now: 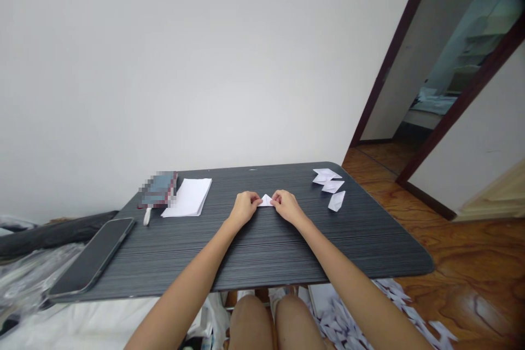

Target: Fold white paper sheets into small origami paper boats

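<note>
A small piece of white paper (266, 200), folded into a triangle with a crease down its middle, lies on the dark table between my hands. My left hand (246, 205) pinches its left corner between thumb and fingers. At the right corner, my right hand (286, 205) grips the paper the same way. Several folded white paper pieces (336, 200) sit to the right on the table. Off to the left is a stack of white paper sheets (189, 197).
The dark striped table (270, 257) stands against a white wall. On its left are a phone (92, 257) and a blurred blue-and-red item (159, 188) with a white strap. Below the right edge, many folded paper pieces (344, 322) lie heaped. A doorway opens at the right.
</note>
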### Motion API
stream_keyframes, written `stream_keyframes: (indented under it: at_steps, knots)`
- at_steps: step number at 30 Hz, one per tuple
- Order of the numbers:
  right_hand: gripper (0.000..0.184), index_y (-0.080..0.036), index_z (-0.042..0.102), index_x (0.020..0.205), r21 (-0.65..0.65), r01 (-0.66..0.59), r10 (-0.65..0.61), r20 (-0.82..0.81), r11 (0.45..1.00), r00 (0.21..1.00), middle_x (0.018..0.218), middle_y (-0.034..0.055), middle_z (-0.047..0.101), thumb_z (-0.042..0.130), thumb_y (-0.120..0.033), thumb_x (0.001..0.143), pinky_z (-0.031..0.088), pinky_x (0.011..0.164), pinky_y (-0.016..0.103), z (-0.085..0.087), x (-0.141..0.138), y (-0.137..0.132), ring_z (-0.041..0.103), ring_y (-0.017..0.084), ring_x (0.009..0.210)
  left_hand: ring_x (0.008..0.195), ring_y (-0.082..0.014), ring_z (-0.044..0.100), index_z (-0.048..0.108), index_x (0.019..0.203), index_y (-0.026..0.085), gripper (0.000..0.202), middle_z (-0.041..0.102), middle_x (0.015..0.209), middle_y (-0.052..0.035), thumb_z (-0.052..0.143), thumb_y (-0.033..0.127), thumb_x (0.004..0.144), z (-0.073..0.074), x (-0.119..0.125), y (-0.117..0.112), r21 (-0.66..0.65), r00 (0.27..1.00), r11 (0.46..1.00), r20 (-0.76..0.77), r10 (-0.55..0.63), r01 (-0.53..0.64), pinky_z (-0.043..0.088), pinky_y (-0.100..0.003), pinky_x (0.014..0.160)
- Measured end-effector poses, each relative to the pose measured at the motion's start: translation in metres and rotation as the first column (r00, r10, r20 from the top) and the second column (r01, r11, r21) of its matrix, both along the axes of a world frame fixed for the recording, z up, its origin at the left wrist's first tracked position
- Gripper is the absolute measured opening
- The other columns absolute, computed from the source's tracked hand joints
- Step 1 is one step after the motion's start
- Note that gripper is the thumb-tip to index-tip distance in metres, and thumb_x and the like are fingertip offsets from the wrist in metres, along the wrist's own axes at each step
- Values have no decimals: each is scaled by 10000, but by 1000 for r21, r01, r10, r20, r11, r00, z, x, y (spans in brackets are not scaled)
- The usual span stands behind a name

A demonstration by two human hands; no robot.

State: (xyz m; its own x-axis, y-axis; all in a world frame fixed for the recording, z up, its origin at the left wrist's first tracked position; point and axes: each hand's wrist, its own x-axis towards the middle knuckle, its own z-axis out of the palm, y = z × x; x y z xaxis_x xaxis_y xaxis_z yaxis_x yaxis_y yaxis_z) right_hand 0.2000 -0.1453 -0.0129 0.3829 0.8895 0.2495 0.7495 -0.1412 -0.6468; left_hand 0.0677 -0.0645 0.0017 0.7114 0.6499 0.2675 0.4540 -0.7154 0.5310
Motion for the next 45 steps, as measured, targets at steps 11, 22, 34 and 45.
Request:
stream_keyframes:
  at_steps: [11,22,34,45]
  knots:
    - [135,-234,525,801,-251,102,-55,188,963,981,841,35,457,438,-173,716,299,709,318,10,-5,9,416,182,839,803,-188,428,586,851,243,173,481,834,-42,441,219,760,-6,3,-1,186,993,982,-119,19,3,367,-329,696]
    - [402,-365,487,965,-262,173,-74,349,949,934,963,44,386,398,-92,683,246,706,354,16,-14,-10,351,207,883,938,-186,428,577,985,189,303,518,923,-60,384,112,765,4,-24,-1,309,928,876,-168,-334,371,370,-334,799]
    - [181,-245,541,833,-47,224,-211,197,973,957,860,37,482,376,-205,773,242,724,326,2,-4,-3,386,187,872,660,-125,521,581,695,133,213,559,714,-45,444,274,775,1,4,1,277,972,931,-65,-228,237,401,-232,643]
    - [319,-193,622,697,-56,189,-189,6,980,982,718,24,635,435,-446,746,287,707,284,12,-13,0,548,167,751,590,-121,500,532,655,144,208,529,651,-36,391,220,788,-3,10,-6,363,996,928,-37,-80,88,380,-230,582]
